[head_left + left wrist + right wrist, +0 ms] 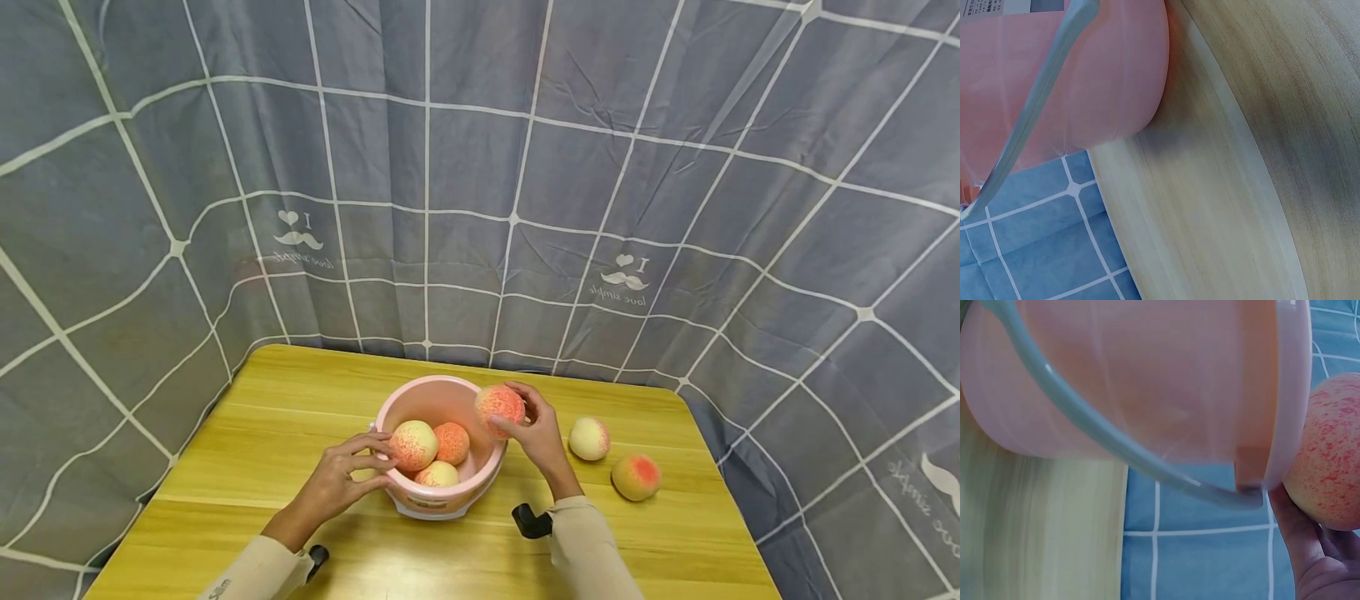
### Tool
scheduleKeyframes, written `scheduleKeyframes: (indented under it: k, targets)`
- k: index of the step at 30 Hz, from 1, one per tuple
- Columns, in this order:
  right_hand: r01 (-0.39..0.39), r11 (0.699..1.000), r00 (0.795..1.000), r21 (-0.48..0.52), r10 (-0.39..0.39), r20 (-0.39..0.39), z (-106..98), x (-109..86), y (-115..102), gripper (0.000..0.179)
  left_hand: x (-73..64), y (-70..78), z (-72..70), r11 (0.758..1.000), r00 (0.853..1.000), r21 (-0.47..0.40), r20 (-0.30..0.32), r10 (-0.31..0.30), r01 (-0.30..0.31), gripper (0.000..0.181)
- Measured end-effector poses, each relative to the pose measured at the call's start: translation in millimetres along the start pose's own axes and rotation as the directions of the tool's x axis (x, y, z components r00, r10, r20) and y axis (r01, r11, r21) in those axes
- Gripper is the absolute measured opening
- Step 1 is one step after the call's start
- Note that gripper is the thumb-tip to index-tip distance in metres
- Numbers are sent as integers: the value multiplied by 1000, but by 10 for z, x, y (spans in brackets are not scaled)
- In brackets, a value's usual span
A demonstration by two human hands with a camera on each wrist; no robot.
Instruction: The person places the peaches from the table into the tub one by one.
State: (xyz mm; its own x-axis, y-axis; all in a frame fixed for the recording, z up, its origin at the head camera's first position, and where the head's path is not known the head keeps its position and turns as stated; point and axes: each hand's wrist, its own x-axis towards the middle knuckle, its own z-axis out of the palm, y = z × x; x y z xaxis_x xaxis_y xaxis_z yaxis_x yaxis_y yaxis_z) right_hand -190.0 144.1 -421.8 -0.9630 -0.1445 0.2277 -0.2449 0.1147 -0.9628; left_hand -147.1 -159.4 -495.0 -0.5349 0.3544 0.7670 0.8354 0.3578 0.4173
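The right hand (542, 429) holds a round artificial-looking peach (498, 407), coral-red speckles over a yellow-cream ground, with thumb and fingers curved around its side. The peach sits above the right side of the rim of a round pink plastic bucket (431, 398); whether it touches the rim cannot be told. It looks light, probably foam, so it should be slightly yielding and easily dented; its matte, finely textured skin seems unlikely to slip. A light hold around its widest part would suit it, since a hard pinch might mark the surface. The left hand (341, 479) rests relaxed, loosely spread fingers against the bucket's left rim. Inside lie a red-flecked cream peach (414, 446), a deep orange-red peach (451, 442) and a paler yellow peach (438, 475). Rightward, a cream peach (589, 439) and a red-blushed yellow-orange peach (637, 477) lie on the yellow wood-grain table (300, 400).
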Motion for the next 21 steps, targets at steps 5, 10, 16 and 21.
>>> scheduleKeyframes:
  k: [5, 10, 16, 21]
  targets:
    - [-6, 1000, 1000, -15, 7, 24, 49, 24, -36, 52, 13, 4, 10, 1000, 1000, 8, 5, -8, 8, 34]
    - [-24, 999, 998, -29, 25, 59, 104, 38, -59, 54, 12, 2, 11, 1000, 1000, 12, 11, -18, 18, 32]
    - [-38, 999, 994, -29, 40, 97, 152, 88, 32, 57, 18, 6, 13, 999, 1000, 19, 14, -27, 27, 38]
    - [-50, 997, 994, -50, 55, 93, 164, 155, 254, 60, 28, 8, 12, 999, 999, 18, 12, -32, 32, 40]
